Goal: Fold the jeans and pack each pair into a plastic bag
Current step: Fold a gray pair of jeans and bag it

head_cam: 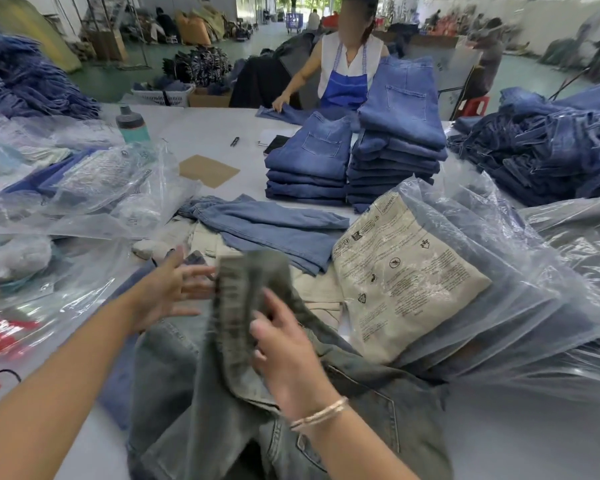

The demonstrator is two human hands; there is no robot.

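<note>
light: bright, even daylight | blur: hands, raised denim | edges: wide-angle warp, smeared

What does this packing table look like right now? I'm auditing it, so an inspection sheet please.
Surface: pale table, mostly covered.
Job's things: grey jeans being folded; two folded blue stacks; bagged pairs at right.
Clutter: loose bags, bottle, cardboard, pen.
Hands: right hand grips a blurred jeans leg; left hand open beside it.
Cables: black cord at left edge.
Surroundings: worker opposite, denim heaps.
</note>
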